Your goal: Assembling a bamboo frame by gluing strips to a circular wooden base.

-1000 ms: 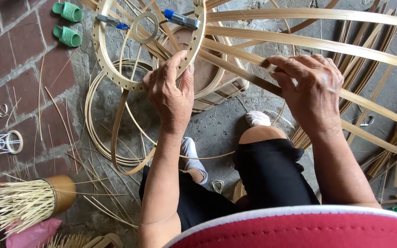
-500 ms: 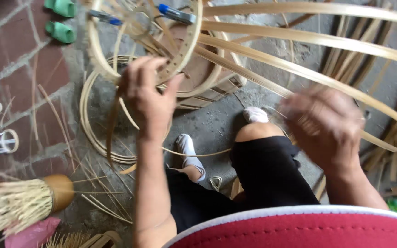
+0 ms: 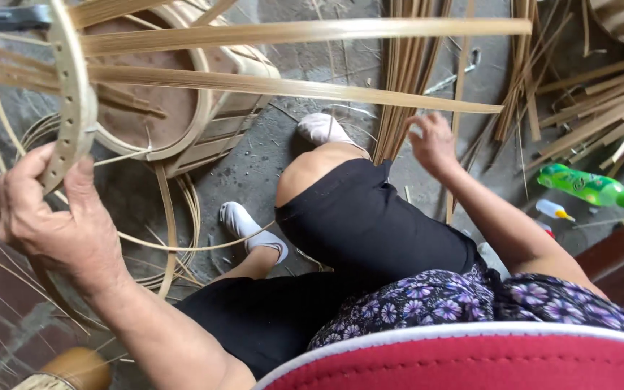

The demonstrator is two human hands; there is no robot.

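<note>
My left hand [image 3: 41, 209] grips the rim of a round bamboo ring [image 3: 72, 94] drilled with holes; long flat bamboo strips [image 3: 305, 30] fan out from it to the right. My right hand [image 3: 431, 144] reaches down beside my knee to a bundle of thin bamboo strips [image 3: 399, 79] lying on the concrete floor, fingers curled around a few of them. A blue clamp [image 3: 1, 16] sits on the ring at the top left.
A round bamboo stool frame [image 3: 204, 101] stands under the strips. Coiled bamboo hoops [image 3: 182, 209] lie on the floor. More strips [image 3: 601, 101] are piled at the right, near a green plastic bottle [image 3: 590, 186] and a small white bottle [image 3: 552, 209].
The view has swung right. My right hand has let go of the long strip and dropped to the strip bundle by my knee. My left hand still holds the ring.
</note>
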